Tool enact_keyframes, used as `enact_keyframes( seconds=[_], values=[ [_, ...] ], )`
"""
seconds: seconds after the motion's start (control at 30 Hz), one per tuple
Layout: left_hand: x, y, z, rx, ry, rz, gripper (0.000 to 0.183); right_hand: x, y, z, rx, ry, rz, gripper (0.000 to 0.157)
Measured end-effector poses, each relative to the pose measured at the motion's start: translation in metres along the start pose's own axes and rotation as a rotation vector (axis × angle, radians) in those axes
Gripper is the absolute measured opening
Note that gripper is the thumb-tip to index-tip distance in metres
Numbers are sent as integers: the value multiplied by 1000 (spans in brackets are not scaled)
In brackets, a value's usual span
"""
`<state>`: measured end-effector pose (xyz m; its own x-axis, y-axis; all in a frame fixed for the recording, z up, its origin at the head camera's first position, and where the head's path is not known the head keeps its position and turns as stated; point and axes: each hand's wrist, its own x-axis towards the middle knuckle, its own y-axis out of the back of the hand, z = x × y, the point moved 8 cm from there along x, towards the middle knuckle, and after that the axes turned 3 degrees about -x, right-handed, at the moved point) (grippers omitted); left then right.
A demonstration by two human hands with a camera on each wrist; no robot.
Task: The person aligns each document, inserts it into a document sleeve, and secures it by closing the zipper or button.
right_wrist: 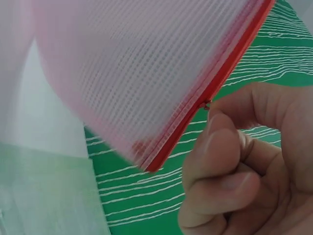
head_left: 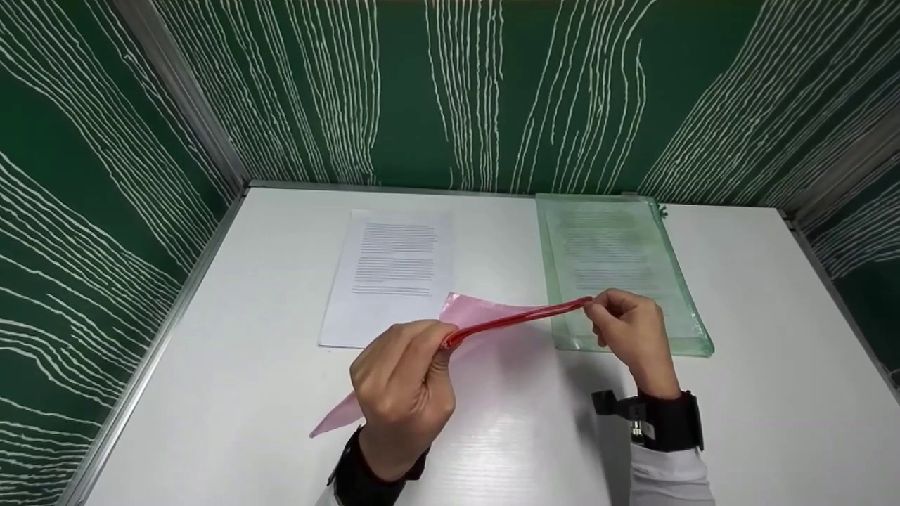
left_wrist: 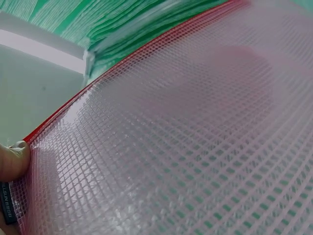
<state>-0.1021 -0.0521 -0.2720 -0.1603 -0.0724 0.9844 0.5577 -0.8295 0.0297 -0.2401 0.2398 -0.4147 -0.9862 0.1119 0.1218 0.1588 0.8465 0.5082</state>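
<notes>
White table [head_left: 211, 393], green wall [head_left: 401, 84]: left hand [head_left: 404, 383] grips a pink pouch [head_left: 466, 309]; right hand [head_left: 633, 334] pinches its zipper pull [right_wrist: 207, 104]; printed sheet [head_left: 394, 316] and green pouch [head_left: 619, 260] lie on the table.

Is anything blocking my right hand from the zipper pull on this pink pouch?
Nothing visible is: the fingers of your right hand pinch the zipper pull on the pink pouch. The green folder lies on the table, not between them.

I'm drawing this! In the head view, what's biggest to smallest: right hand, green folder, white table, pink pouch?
1. White table
2. Green folder
3. Right hand

Pink pouch: unsure; it's raised nearer the camera and partly hidden behind the left hand.
</notes>
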Motion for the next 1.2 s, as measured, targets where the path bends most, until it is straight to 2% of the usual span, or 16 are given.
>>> enact_keyframes(
  seconds=[0.37, 0.7, 1.0, 1.2],
  values=[
    [0, 0, -2, 4, 13, -12, 21, 1, 1, 2, -5, 18, 13, 20],
    [-1, 1, 3, 14, -27, 20, 19, 3, 1, 6, -16, -3, 36, 19],
    [-1, 2, 0, 13, -6, 4, 20, 3, 2, 4, -36, 24, 38, 21],
    [-1, 1, 3, 10, -30, 14, 20, 2, 1, 6, -34, 14, 46, 22]
  ],
)
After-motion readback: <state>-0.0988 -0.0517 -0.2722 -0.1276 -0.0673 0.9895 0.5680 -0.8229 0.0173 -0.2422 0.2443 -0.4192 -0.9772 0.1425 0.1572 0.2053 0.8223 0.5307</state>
